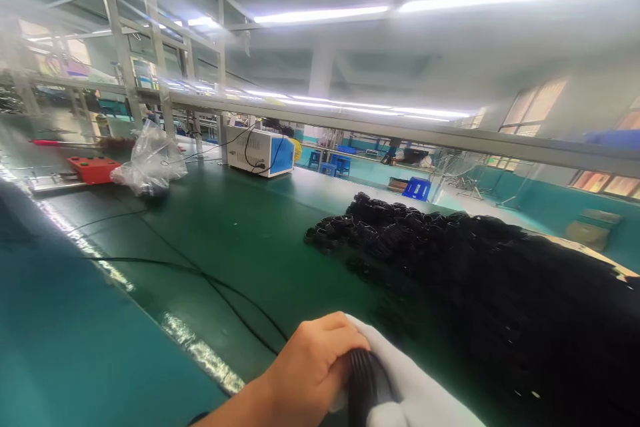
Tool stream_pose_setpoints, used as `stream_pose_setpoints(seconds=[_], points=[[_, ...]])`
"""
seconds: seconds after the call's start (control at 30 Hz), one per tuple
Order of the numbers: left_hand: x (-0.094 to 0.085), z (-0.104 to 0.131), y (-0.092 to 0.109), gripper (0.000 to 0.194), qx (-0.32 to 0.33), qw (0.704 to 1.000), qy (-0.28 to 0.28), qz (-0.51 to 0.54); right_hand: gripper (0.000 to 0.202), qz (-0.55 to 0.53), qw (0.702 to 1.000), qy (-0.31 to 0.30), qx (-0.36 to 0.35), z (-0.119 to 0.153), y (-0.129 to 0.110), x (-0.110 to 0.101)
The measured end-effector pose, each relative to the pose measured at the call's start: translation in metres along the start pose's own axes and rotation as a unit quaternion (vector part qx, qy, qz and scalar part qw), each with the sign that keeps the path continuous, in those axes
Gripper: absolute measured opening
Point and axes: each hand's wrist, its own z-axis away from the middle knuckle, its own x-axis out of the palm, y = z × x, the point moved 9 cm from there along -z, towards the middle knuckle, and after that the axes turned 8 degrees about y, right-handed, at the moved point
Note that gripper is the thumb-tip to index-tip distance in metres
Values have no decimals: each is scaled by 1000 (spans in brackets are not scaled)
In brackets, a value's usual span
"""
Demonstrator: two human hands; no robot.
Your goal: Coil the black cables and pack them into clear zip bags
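At the bottom centre, my bare left hand (pixel 315 367) is closed on a coil of black cable (pixel 363 380), its fingers bent round the upper part. Against the right side of the same coil lies my right hand (pixel 415 380), in a white glove; its thumb shows at the bottom edge, and the coil sits between thumb and fingers. The lower part of the coil is cut off by the frame. To the right, a large heap of black coiled cables (pixel 450 267) covers much of the green bench top (pixel 240 220).
Loose black cables (pixel 200 272) cross the bench on the left. Further back are a red box (pixel 93 169), a clear plastic bag (pixel 155 163) and a white and blue machine (pixel 260 152). A metal rail (pixel 350 123) runs above the bench. Blue stools (pixel 341 163) stand beyond.
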Motion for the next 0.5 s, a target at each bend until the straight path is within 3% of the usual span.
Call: stream_pose_setpoints(seconds=[0.2, 0.33, 0.5], points=[[0, -6, -18, 28, -70, 997, 24, -36, 32, -53, 998, -26, 7, -36, 18, 13], [-3, -9, -32, 24, -146, 987, 54, -38, 50, -158, 983, -75, 62, -32, 28, 18], [1, -11, -59, 19, -225, 972, 60, -28, 39, -269, 956, -91, 81, -31, 35, 17]])
